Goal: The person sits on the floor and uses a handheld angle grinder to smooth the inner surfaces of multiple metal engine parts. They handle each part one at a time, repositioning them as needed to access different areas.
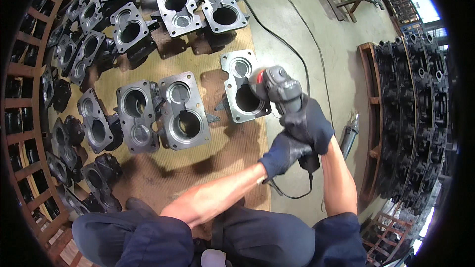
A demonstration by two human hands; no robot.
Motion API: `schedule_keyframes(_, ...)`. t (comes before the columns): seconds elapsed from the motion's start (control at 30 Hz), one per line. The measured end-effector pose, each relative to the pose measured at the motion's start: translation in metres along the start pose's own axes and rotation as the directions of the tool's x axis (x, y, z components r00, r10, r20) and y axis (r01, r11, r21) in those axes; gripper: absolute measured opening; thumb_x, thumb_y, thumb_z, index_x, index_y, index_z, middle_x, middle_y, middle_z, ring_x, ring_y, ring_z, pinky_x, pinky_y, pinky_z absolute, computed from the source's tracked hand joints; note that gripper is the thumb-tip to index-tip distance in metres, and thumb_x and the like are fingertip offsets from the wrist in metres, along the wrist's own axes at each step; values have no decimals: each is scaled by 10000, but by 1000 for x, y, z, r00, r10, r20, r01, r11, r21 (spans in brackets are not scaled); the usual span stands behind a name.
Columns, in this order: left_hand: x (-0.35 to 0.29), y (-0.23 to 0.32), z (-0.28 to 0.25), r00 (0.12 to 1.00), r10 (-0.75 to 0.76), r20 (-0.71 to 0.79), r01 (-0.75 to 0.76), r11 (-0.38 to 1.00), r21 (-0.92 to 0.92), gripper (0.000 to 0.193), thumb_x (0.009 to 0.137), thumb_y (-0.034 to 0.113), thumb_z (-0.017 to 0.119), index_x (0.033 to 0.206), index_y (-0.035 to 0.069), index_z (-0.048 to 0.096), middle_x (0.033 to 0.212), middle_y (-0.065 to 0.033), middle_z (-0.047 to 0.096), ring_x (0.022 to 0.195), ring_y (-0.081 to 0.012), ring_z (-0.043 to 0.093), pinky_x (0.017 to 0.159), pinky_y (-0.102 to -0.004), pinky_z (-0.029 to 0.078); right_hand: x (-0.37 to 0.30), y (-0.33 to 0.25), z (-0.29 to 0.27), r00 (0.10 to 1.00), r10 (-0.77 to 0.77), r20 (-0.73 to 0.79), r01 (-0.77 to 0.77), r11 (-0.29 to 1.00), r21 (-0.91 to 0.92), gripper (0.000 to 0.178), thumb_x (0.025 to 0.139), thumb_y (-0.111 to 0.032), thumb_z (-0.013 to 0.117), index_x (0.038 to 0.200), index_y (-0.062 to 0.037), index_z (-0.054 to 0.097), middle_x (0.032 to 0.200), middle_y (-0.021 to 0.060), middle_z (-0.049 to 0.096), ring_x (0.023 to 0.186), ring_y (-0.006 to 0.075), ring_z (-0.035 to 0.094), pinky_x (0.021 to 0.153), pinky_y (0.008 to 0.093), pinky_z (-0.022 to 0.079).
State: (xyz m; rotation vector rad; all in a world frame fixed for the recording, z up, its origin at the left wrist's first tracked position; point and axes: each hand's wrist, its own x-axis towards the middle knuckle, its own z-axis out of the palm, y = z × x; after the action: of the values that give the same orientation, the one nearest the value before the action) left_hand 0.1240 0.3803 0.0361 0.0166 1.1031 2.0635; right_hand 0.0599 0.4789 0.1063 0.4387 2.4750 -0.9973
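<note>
Both my gloved hands are closed around an angle grinder (280,85). My right hand (311,123) wraps its body just behind the head, and my left hand (286,154) grips the rear, close to where the cord leaves. The grinder's disc, with a red part showing, is at the right edge of a grey metal casting (231,89) with two round bores; whether it touches is hidden by the head. Left of this casting stand two similar castings (197,136) (127,133) side by side, flat machined faces up.
Several more castings (177,15) stand on the cardboard sheet (208,168) at the left and far side. A black cable (282,39) crosses the floor. Another handheld tool (350,137) lies at the right, before a wooden pallet (368,118) stacked with dark castings. Slatted wood (23,104) borders the left.
</note>
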Motion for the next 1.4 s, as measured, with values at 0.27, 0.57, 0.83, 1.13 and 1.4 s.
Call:
schedule_keyframes(0.27,34,47,-39,997,49,-55,-47,999,26,215,842,95,734,1009,-33,694,945,-104,723,832,-172,704,752,-305,593,59,-50,-6,993,-86,76,83,996,39,388,594,-141,734,914,36,604,767,64,631,686,166,562,638,326,518)
schedule_keyframes(0.57,31,35,-35,952,203,-230,-220,974,-51,265,824,27,735,1070,-40,663,1007,-104,707,922,-184,691,813,-307,591,71,-59,7,966,-141,216,136,990,38,471,613,-130,756,1044,39,670,887,109,704,748,186,626,727,314,535)
schedule_keyframes(0.83,35,42,-35,970,162,-183,-161,987,20,188,844,50,707,1004,-42,673,937,-83,701,879,-158,674,771,-296,577,75,-59,-2,972,-111,209,86,988,126,485,638,-179,799,1058,29,673,872,97,707,746,177,629,733,309,544)
schedule_keyframes(1.13,19,35,-28,911,282,-300,-292,956,12,278,848,18,708,1111,-35,635,1050,-94,684,944,-174,679,797,-303,583,65,-61,14,957,-194,215,203,979,-18,478,594,-208,747,998,41,686,823,129,697,725,218,630,721,341,541)
schedule_keyframes(1.4,33,37,-29,971,174,-166,-196,973,-124,214,829,30,723,1030,-17,665,948,-89,706,876,-164,683,748,-311,577,71,-49,4,984,-121,127,120,993,16,510,588,-205,784,1018,47,679,858,132,710,753,230,649,738,343,549)
